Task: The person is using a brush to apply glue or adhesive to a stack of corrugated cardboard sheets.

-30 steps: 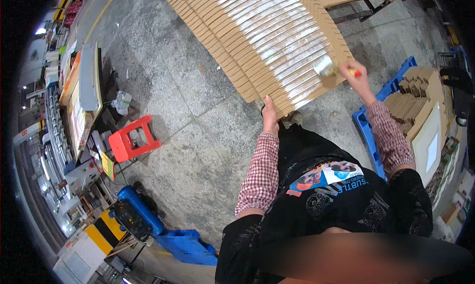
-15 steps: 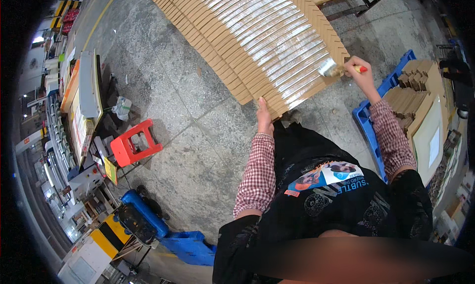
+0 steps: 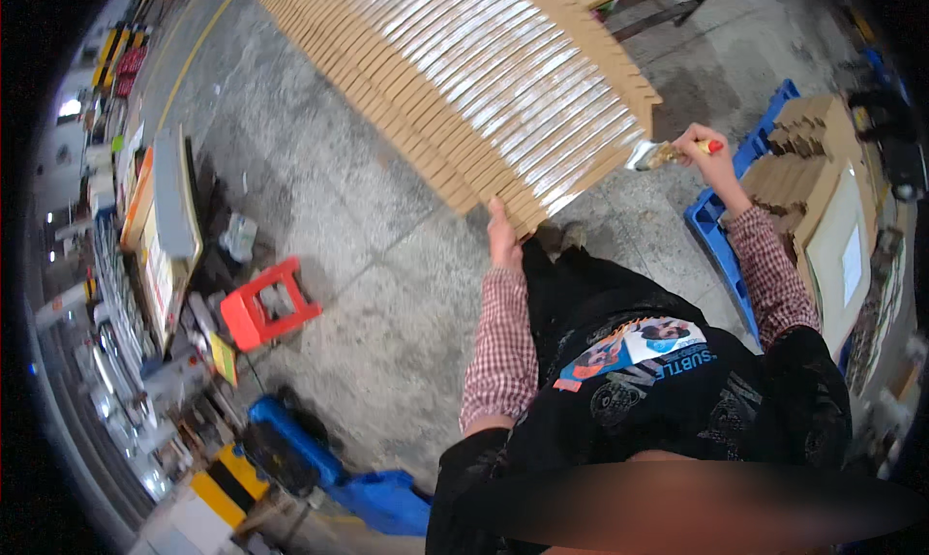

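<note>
- Many overlapping cardboard sheets (image 3: pixel 392 95) lie ahead of the person, best kept evenly fanned for brushing; their row's long axis slants from upper left toward the person's legs, what carries it being hidden.
- White coating (image 3: pixel 503 81) forms a wide band along it; light, even strokes along each strip would likely suit.
- The left hand (image 3: pixel 503 236) pinches the near corner, thumb on top; a steady press should stop slipping.
- The right hand (image 3: pixel 704 155) is closed around the brush (image 3: pixel 662 155), bristles at the near right edge pointing left, handle rightward; contact unclear.
</note>
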Action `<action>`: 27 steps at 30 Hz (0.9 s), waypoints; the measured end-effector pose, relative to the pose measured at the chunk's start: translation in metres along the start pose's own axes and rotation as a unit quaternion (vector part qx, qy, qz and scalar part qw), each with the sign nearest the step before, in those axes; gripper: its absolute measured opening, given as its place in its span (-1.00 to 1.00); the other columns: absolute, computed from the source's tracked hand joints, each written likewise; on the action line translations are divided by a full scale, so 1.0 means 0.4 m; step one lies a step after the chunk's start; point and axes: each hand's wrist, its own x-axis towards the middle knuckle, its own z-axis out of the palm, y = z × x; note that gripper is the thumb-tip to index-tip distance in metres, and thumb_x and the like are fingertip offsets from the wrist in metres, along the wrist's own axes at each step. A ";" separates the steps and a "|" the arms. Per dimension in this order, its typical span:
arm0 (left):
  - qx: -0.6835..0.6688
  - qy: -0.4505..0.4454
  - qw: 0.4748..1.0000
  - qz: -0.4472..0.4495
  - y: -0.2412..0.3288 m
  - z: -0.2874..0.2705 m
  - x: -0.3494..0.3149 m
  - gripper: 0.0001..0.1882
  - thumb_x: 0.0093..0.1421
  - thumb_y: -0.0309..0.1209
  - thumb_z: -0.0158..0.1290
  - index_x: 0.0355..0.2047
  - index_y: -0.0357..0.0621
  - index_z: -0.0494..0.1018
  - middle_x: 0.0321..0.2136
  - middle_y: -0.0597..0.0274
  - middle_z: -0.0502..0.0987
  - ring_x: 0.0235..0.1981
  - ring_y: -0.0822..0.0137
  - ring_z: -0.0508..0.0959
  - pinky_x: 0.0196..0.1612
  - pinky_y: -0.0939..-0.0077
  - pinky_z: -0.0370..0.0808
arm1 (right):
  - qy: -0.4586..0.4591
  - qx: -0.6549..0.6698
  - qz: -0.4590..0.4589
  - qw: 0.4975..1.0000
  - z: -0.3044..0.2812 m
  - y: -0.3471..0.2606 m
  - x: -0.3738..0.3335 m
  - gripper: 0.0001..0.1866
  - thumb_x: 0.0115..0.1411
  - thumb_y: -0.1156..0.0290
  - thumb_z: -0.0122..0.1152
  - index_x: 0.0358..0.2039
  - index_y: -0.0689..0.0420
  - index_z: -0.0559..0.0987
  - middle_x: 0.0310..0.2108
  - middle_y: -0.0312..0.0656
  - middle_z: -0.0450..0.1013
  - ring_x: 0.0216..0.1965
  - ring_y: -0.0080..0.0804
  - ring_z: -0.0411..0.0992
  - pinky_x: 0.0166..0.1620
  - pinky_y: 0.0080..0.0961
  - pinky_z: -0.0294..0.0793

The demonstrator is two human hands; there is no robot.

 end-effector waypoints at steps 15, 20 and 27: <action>0.022 -0.108 0.992 -0.056 -0.008 -0.042 0.036 -0.27 0.05 0.21 -0.02 0.13 0.10 0.18 -0.04 0.25 0.33 -0.10 0.20 0.34 -0.16 0.19 0.37 | 0.181 0.562 0.000 0.807 -0.121 -0.021 -0.133 -0.86 0.19 0.38 0.08 -0.31 0.18 0.44 -0.28 -0.11 0.45 -0.40 -0.44 0.47 -0.29 -0.53 0.53; 0.029 -0.190 0.979 -0.067 -0.003 -0.040 0.029 -0.25 0.06 0.21 -0.03 0.13 0.03 0.16 -0.03 0.15 0.34 -0.09 0.14 0.38 -0.14 0.13 0.41 | 0.223 0.463 0.002 0.858 -0.064 -0.006 -0.097 -0.87 0.17 0.35 0.12 -0.41 0.14 0.51 -0.37 -0.25 0.49 -0.40 -0.59 0.39 -0.32 -0.64 0.41; 0.018 -0.178 0.983 -0.044 0.001 -0.004 0.016 -0.29 0.14 0.25 -0.26 -0.05 -0.16 0.31 -0.37 0.11 0.54 -0.44 0.25 0.56 -0.42 0.43 0.51 | 0.177 0.184 -0.101 0.961 0.020 -0.007 -0.062 -0.84 0.15 0.45 0.06 -0.44 0.25 0.57 -0.35 -0.27 0.45 -0.32 -0.56 0.39 -0.27 -0.62 0.39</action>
